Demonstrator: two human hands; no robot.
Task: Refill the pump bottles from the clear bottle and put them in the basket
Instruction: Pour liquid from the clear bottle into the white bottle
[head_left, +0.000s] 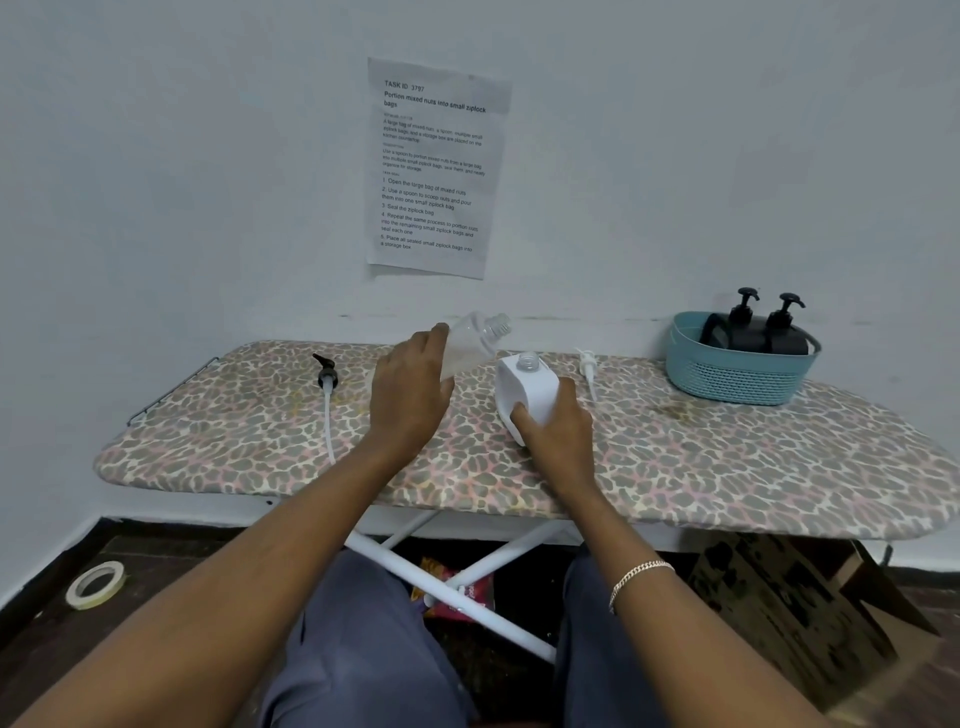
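Note:
My left hand (410, 389) grips the clear bottle (475, 338), which is uncapped and tilted with its neck pointing right, just above and left of the white bottle's mouth. My right hand (556, 423) holds the white square bottle (524, 387) on the ironing board; its pump is off and its neck is bare. A white pump head (587, 366) lies to its right. A black pump head with a long white tube (327, 395) lies to the left. Two black pump bottles (763, 327) stand in the teal basket (727, 371) at the right.
The leopard-print ironing board (675, 457) stands against a white wall bearing a printed sheet (434, 166). Below are the board's white legs (467, 582), a cardboard box (800, 608) at the right and a tape roll (96, 584) on the floor at the left.

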